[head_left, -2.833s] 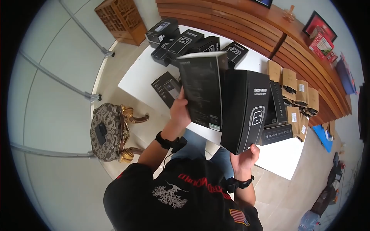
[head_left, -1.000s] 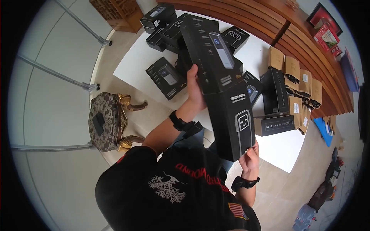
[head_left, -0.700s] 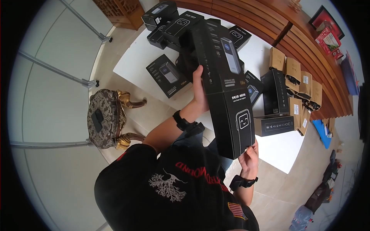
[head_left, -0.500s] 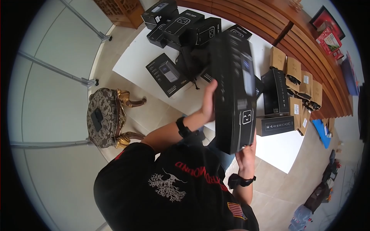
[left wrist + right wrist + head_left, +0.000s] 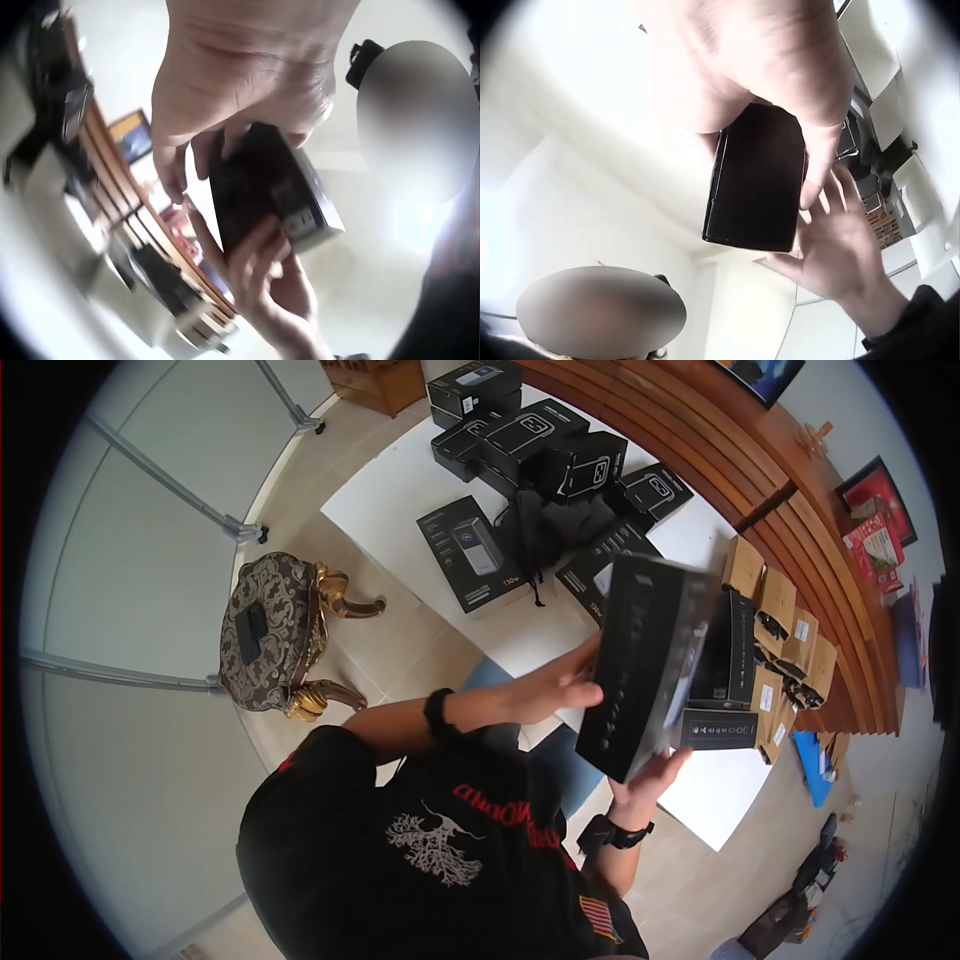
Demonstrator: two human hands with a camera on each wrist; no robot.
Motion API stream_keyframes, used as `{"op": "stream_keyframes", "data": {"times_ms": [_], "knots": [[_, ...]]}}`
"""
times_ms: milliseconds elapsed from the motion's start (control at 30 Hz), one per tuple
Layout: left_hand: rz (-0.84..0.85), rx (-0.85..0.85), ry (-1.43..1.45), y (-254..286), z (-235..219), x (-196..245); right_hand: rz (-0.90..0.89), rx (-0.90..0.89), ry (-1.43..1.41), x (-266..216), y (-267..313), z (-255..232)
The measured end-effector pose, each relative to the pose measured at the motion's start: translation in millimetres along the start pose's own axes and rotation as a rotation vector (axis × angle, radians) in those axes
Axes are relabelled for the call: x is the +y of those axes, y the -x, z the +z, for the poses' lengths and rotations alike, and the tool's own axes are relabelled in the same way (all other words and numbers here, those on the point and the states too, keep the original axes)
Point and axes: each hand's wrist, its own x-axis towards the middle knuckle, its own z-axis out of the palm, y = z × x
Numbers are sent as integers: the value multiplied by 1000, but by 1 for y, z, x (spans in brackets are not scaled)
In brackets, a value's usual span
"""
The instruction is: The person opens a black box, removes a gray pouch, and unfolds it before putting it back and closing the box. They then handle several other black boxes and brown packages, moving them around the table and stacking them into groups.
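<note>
Up and left of the grip, a picture-printed box (image 5: 472,553) lies beside a dark pouch (image 5: 540,530). The left hand (image 5: 548,690) is open, straight-fingered, at the left side of the tilted black box (image 5: 640,665). The right hand (image 5: 648,780) clasps that box's lower end between thumb and fingers; brown packets (image 5: 775,605) lie farther right.

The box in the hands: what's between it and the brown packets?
An upper black box and a lower black box, in the head view.

At least ten black boxes (image 5: 470,555) — two framed pictures (image 5: 762,375) — one stool (image 5: 285,595)
</note>
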Motion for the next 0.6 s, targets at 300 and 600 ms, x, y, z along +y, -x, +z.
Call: {"op": "stream_keyframes", "data": {"times_ms": [300, 600], "knots": [[126, 634, -777, -84, -252, 135, 106, 218, -80, 5, -14, 18], [-430, 670, -1123, -133, -409, 89, 116, 118, 67, 13, -19, 27]]}}
